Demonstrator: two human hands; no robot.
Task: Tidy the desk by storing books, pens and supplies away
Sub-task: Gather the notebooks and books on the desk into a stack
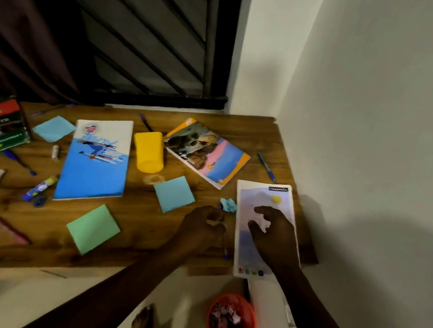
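Notebook (265, 227), pale-covered, lying flat at the right end of the wooden desk (142, 237), its near edge projecting past the desk's front edge. Right hand (272, 234) hovers over the cover with fingers spread and curled, unclenched and gripping nothing; whether the fingertips touch the cover cannot be told. Left hand (200, 226) rests just beside the notebook's left edge, fingers closed loosely around something small and pale, too blurred to identify. A crumpled blue paper scrap (228, 204) lies just beyond the left hand.

Handling, as judged: the notebook appears thin, light and flexible, so it would sag if lifted by one corner; the overhanging near edge offers the easiest pinch point, thumb above and fingers beneath. The glossy cover may slide on the wood.

Also awaiting storage: a blue-and-white book (98, 160), an orange-bordered book (207, 152), a yellow cup (148, 153) lying on its side, sticky-note pads (174, 194), a blue pen (266, 167). An orange bin (232, 323) stands on the floor below.
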